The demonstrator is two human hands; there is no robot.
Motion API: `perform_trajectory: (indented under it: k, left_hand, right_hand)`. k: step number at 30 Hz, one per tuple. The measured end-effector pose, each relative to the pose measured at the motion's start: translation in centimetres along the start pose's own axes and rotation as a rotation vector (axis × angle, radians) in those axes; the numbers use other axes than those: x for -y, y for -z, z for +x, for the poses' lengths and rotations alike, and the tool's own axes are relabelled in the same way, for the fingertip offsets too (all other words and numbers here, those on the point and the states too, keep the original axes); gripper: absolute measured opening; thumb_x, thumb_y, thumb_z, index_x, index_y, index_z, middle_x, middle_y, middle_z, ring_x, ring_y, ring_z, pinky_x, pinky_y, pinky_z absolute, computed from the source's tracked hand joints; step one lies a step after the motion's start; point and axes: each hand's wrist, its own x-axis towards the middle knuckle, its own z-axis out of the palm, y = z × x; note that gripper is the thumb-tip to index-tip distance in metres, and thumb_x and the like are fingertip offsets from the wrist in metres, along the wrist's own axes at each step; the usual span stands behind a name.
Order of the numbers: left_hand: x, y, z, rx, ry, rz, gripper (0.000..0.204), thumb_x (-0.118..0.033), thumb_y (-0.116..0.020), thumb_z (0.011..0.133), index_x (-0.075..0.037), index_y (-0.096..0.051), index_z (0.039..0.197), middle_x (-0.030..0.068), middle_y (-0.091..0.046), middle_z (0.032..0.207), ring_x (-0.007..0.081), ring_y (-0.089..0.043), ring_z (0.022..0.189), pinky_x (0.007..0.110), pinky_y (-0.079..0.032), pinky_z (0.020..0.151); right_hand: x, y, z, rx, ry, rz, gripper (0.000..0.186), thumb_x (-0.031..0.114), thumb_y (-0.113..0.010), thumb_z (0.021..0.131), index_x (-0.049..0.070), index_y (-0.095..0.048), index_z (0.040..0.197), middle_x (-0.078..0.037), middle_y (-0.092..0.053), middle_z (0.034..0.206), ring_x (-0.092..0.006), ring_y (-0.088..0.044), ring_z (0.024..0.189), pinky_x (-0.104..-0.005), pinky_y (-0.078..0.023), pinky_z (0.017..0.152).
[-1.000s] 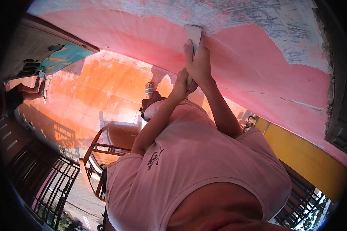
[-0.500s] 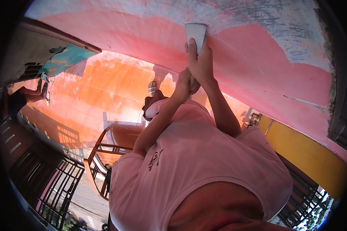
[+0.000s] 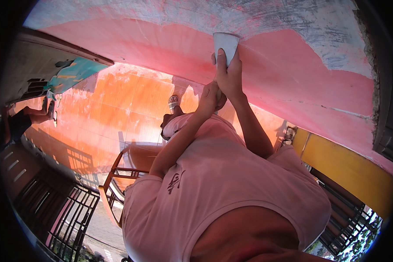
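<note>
Both hands grip a scraper (image 3: 226, 43) with a wide pale blade. Its blade lies on the wall (image 3: 174, 41), by the border where pink paint meets a bare, streaked grey patch. My right hand (image 3: 231, 75) is closed high on the tool, the thumb lying along the blade. Lower down, my left hand (image 3: 208, 97) is closed round the handle end, just behind the right one. Most of the handle is hidden by the fingers.
Below the wall spreads an orange tiled floor (image 3: 131, 94) with whitish smears. A wooden chair (image 3: 114, 174) stands at my left. Another person's legs (image 3: 36, 112) show at the far left. Near the right stands a yellow low wall (image 3: 336, 163), with dark railings behind it.
The scraper and both hands have shifted slightly down the picture and to the right. The grip on the handle looks the same.
</note>
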Motion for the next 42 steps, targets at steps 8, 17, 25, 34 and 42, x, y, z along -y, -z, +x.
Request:
perform_trajectory:
  k: [8, 17, 25, 34, 42]
  left_hand:
    - [-1.7, 0.2, -0.7, -0.016, -0.011, 0.061, 0.043, -0.039, -0.033, 0.107, -0.009, -0.048, 0.082, -0.0035, -0.038, 0.052, 0.0055, -0.031, 0.038, 0.022, -0.023, 0.035]
    - [-3.5, 0.5, -1.0, -0.162, -0.02, 0.349, 0.04, -0.03, -0.041, 0.107, -0.002, -0.053, 0.081, -0.0038, -0.043, 0.055, 0.0033, -0.038, 0.047, 0.023, -0.029, 0.044]
    - [-3.6, 2.4, -0.6, -0.107, -0.05, 0.414, 0.043, -0.039, -0.036, 0.107, -0.007, -0.054, 0.085, -0.007, -0.042, 0.056, 0.0001, -0.032, 0.044, 0.019, -0.024, 0.041]
    - [-3.9, 3.0, -0.5, -0.147, -0.05, 0.441, 0.039, -0.03, -0.04, 0.107, -0.002, -0.053, 0.082, -0.0044, -0.043, 0.055, 0.0021, -0.039, 0.048, 0.022, -0.03, 0.045]
    - [-6.7, 4.6, -0.5, -0.1, -0.072, 0.58, 0.038, -0.029, -0.041, 0.107, -0.003, -0.054, 0.082, -0.0048, -0.042, 0.056, 0.0029, -0.037, 0.05, 0.023, -0.03, 0.046]
  right_hand:
    - [0.7, -0.7, -0.6, -0.073, -0.106, 0.197, 0.022, 0.023, -0.046, 0.105, 0.001, -0.049, 0.107, -0.006, -0.06, 0.079, -0.0054, -0.045, 0.048, -0.022, -0.038, 0.041]
    - [-0.7, -2.2, -0.6, -0.184, -0.12, 0.402, 0.02, 0.02, -0.046, 0.103, 0.001, -0.052, 0.101, -0.005, -0.06, 0.077, -0.0071, -0.048, 0.052, -0.0232, -0.04, 0.045]
    - [-1.8, -3.7, -0.3, -0.249, -0.006, 0.473, 0.022, 0.023, -0.048, 0.103, 0.001, -0.052, 0.106, -0.006, -0.061, 0.078, -0.0078, -0.051, 0.058, -0.0242, -0.041, 0.05]
    - [-2.0, -4.6, 0.0, -0.302, 0.054, 0.495, 0.028, 0.031, -0.049, 0.104, 0.003, -0.051, 0.101, -0.005, -0.058, 0.072, -0.0073, -0.05, 0.052, -0.0225, -0.039, 0.043]
    - [-0.5, -6.3, 0.2, -0.306, -0.028, 0.591, 0.024, 0.025, -0.047, 0.104, 0.001, -0.05, 0.099, -0.005, -0.059, 0.072, -0.0064, -0.046, 0.047, -0.0221, -0.036, 0.039]
